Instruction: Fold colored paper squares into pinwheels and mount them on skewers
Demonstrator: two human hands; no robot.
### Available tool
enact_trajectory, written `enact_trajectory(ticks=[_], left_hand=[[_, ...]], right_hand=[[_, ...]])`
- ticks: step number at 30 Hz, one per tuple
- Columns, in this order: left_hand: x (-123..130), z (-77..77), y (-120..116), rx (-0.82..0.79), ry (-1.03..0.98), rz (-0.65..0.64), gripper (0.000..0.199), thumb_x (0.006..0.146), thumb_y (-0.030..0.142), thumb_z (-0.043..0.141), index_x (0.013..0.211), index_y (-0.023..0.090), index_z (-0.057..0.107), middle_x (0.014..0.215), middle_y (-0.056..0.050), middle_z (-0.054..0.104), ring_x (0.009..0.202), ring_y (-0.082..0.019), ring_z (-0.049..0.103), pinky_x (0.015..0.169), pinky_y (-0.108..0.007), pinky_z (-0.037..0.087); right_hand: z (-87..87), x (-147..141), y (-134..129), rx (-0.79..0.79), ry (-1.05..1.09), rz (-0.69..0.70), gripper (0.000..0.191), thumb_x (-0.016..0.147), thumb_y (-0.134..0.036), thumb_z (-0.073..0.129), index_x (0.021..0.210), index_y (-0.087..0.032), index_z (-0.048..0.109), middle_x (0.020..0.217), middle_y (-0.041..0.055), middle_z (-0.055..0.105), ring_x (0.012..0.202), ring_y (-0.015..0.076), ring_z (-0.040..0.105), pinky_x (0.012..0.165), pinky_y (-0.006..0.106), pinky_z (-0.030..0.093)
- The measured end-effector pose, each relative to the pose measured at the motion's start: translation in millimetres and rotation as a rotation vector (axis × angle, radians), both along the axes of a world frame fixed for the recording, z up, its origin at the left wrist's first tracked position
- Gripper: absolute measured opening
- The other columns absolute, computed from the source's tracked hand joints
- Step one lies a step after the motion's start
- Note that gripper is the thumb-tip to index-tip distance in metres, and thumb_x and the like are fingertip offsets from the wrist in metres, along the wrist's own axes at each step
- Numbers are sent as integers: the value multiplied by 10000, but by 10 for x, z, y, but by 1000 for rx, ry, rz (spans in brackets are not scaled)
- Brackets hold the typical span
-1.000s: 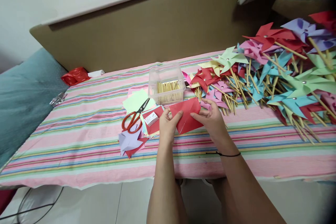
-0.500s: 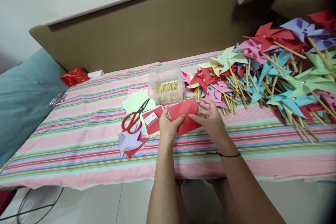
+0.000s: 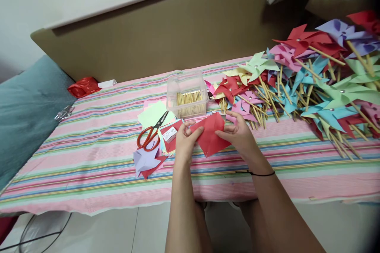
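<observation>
A red paper square [image 3: 210,136] with crease lines is held between my two hands, above the striped cloth. My left hand [image 3: 187,138] pinches its left corner, thumb on top. My right hand [image 3: 237,131] grips the right side, thumb on top and index finger raised. Scissors with orange-red handles [image 3: 150,132] lie open to the left, beside a stack of coloured paper topped by a red sheet [image 3: 175,126] and a small white card [image 3: 170,134]. Just behind my hands stands a clear plastic box [image 3: 187,112] holding short wooden sticks [image 3: 192,97].
Many paper pinwheels on sticks [image 3: 323,87] are heaped at the right. Cut purple paper [image 3: 146,161] lies at the left, below pale green sheets [image 3: 154,114]. Farther left are a red plastic bag [image 3: 84,87] and a teal cushion [image 3: 32,114].
My left hand has shifted slightly left to the paper's corner. The red paper has opened out into a flatter, wider shape, and my right hand has moved slightly.
</observation>
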State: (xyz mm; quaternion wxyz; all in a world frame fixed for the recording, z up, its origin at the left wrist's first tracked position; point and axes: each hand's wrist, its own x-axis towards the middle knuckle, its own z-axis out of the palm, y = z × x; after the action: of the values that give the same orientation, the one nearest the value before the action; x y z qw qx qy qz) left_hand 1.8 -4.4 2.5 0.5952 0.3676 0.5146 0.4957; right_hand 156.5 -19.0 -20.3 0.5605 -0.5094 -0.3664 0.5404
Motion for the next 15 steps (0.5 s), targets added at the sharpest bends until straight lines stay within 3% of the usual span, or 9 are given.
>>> enact_trajectory(ticks=[3,8,15], left_hand=[[-84,-12,32,10,10,-2,468,593,367,792,939,184,537,665,34,654,460,-71,518,435,-183,324],[-126,-53,44,28,22,-120,494,571,305,812,963,170,544,812,-37,704,674,-133,629,599,-230,441],[-125,-109,69,137,46,-208,326,602,127,735,903,160,614,742,1,673,659,-87,594,646,-209,424]], right_hand=[[-8,67,-12,-41,7,138,726,577,-263,792,1176,-266,381,673,-17,702,625,203,673,576,300,516],[5,108,-35,-129,-47,328,664,545,-205,781,1092,-245,406,638,-28,691,591,189,656,524,265,481],[37,99,-53,-177,-38,369,660,540,-188,768,1090,-253,410,651,-27,689,603,202,661,512,275,483]])
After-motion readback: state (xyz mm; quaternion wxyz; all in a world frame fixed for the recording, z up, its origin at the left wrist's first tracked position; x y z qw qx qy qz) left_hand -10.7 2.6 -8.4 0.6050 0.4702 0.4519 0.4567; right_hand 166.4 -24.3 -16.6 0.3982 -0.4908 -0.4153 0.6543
